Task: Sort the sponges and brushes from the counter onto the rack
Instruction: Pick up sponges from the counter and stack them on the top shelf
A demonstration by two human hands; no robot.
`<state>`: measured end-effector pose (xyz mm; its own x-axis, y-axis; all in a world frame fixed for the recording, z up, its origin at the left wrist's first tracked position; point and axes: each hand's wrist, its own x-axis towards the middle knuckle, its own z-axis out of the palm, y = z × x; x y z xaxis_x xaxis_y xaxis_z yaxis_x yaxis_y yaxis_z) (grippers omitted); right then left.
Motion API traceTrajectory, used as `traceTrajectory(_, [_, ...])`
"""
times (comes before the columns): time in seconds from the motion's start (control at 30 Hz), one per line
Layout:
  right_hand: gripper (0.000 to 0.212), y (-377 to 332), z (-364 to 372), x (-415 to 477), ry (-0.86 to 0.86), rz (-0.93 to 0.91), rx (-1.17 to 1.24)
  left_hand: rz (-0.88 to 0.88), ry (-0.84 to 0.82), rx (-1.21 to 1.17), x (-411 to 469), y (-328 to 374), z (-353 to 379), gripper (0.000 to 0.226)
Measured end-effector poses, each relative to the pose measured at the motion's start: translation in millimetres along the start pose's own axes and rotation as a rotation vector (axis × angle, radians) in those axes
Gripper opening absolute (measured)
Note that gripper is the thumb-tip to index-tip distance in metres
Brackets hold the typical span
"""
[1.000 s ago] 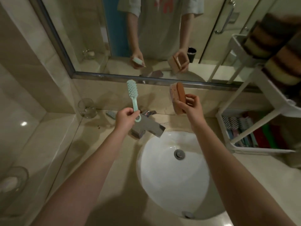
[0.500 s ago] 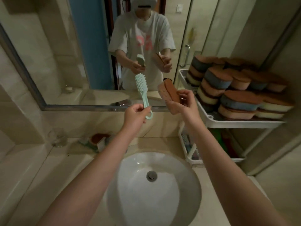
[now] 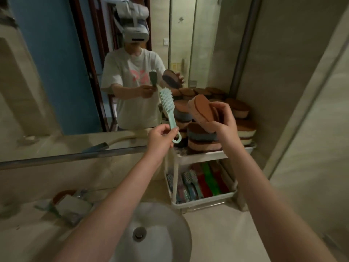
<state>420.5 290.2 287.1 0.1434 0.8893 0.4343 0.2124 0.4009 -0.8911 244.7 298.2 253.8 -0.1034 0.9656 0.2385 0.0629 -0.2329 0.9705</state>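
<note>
Head view: your left hand (image 3: 160, 138) pinches the mint brush (image 3: 169, 112) by its handle, bristles up. Your right hand (image 3: 223, 120) grips the pink-and-brown sponge (image 3: 200, 110), tilted, over the rack (image 3: 205, 202) at the surface's far right corner. Seat it flat on the crowded stacked sponges (image 3: 204, 137); they look likely to topple.

mint brush (image 3: 168, 108) upright, pink sponge (image 3: 201, 112) tilted

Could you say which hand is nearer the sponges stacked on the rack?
Right: the right hand, holding a sponge, hovers by the stacked sponges; the left hand, gripping the brush, sits left of them.
</note>
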Motion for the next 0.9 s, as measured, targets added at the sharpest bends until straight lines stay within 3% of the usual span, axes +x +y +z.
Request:
traceTrajectory(0.23, [0.039, 12.4, -64.9, 28.9, 0.066, -0.042, -0.367, 0.022, -0.027, -0.035, 1.7, 5.3, 48.5, 0.020])
traceTrajectory(0.47, [0.043, 27.2, -107.3, 51.0, 0.010, -0.045, -0.695, 0.032, -0.022, -0.004, 3.7, 6.7, 72.8, 0.018])
traceTrajectory(0.73, [0.043, 44.9, -113.2, 58.2, -0.085, -0.043, -0.737, 0.008, -0.002, 0.029, 2.1, 0.1, 86.8, 0.015])
traceTrajectory(0.9, [0.050, 52.3, -109.1, 49.6, -0.030, -0.112, -0.716, 0.021, -0.004, 0.038, 0.0, 0.1, 85.9, 0.015])
